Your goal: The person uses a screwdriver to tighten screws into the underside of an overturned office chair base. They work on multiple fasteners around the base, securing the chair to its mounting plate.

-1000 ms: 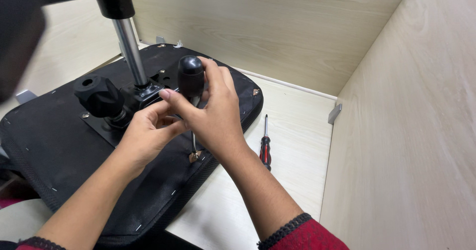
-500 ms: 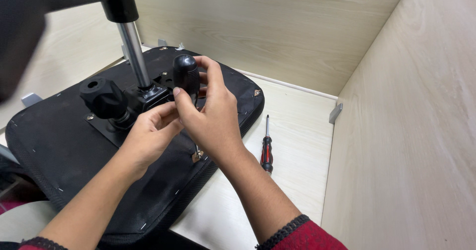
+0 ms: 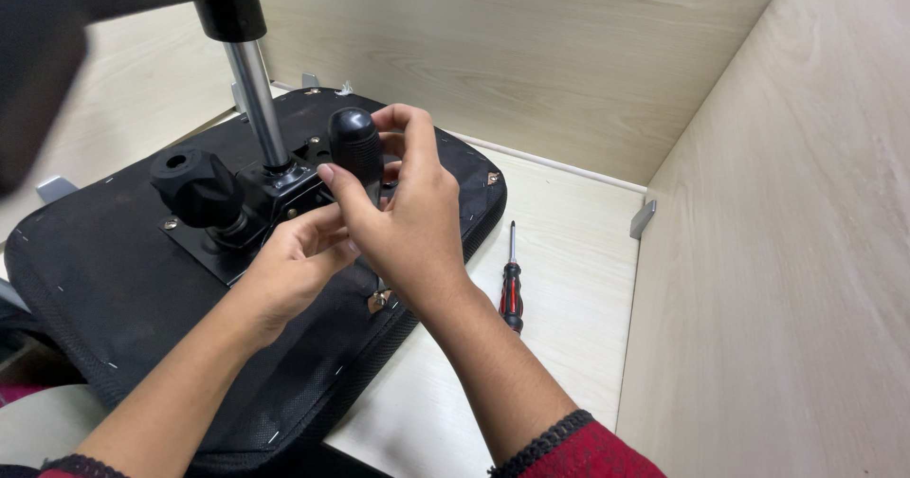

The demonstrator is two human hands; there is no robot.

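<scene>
An upturned black office chair seat [image 3: 114,288] lies on a light wooden surface. A black metal mechanism plate [image 3: 275,198] with a round black knob [image 3: 194,186] and a chrome gas-lift column [image 3: 256,90] is fixed to its underside. My right hand [image 3: 408,222] grips the black handle of a screwdriver [image 3: 355,144] held upright over the plate. My left hand [image 3: 294,265] sits just below it, fingers curled around the screwdriver's lower part, whose tip is hidden.
A second screwdriver [image 3: 512,284] with a red-and-black handle lies on the wooden surface [image 3: 559,279] right of the seat. Light wooden walls [image 3: 787,251] enclose the back and right, with small metal brackets [image 3: 643,218] at the corners. A dark chair part [image 3: 57,23] looms top left.
Both hands and the black-handled screwdriver stay over the mechanism plate with only a slight shift; the right hand's grip on the handle has turned a little.
</scene>
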